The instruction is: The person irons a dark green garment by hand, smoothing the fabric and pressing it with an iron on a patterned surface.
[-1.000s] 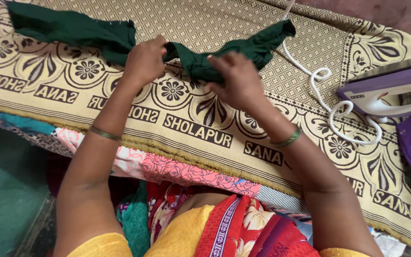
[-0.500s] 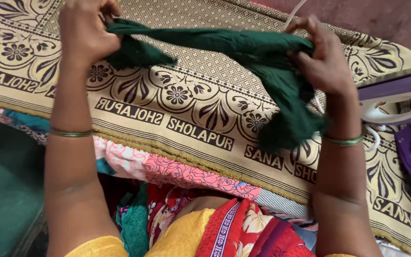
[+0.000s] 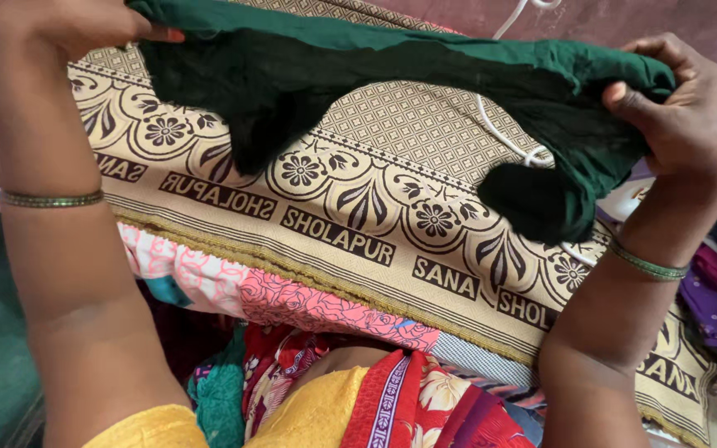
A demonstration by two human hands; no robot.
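Over the patterned beige blanket [image 3: 392, 166], the left hand [image 3: 68, 25] and the right hand [image 3: 674, 116] each pinch an end of the dark green cloth [image 3: 392, 66], holding it stretched in the air. It'd probably go best to keep both ends level and taut so the hanging bits don't bunch. A band of dark block lettering runs along the blanket's near edge, with a white cord [image 3: 499, 133] behind.

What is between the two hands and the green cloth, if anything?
Nothing visible. The left hand and the right hand each grip one end of the green cloth directly, holding it above the patterned beige mat.
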